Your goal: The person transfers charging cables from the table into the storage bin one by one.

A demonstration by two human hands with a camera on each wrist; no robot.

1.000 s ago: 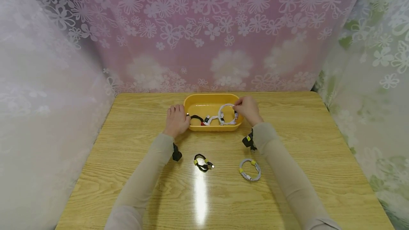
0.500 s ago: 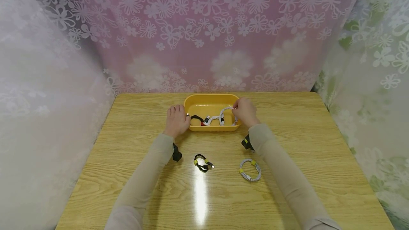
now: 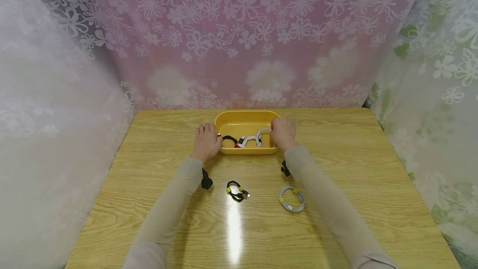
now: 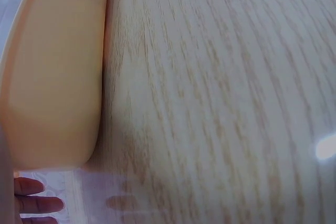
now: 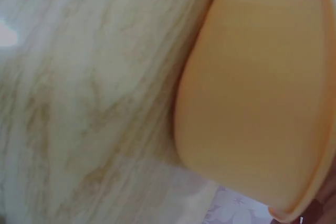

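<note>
In the head view a yellow plastic tub [image 3: 246, 151] stands at the table's far side. My left hand [image 3: 206, 142] rests against its left end, thumb at the rim; the left wrist view shows straight fingers [image 4: 39, 204] past the tub's end. Over the right end reaches my right hand [image 3: 282, 133], holding a coiled white cable [image 3: 259, 134] low inside the tub. The hand covers the coil's right part, and its fingertips are hidden. Beside this coil lie another white cable [image 3: 249, 138] with a black-and-white plug and a black cable [image 3: 228, 137] with a red part.
On the wooden table [image 3: 168, 215], nearer the body, lie a coiled black cable [image 3: 235, 191] with yellow ties and a coiled pale grey cable [image 3: 292, 199] with yellow ties. Flowered curtains [image 3: 239, 53] hang behind the table and along both sides.
My right hand has moved down and slightly left, lowering the white coil deeper into the tub, so the hand hides more of it. The left hand has stayed in place.
</note>
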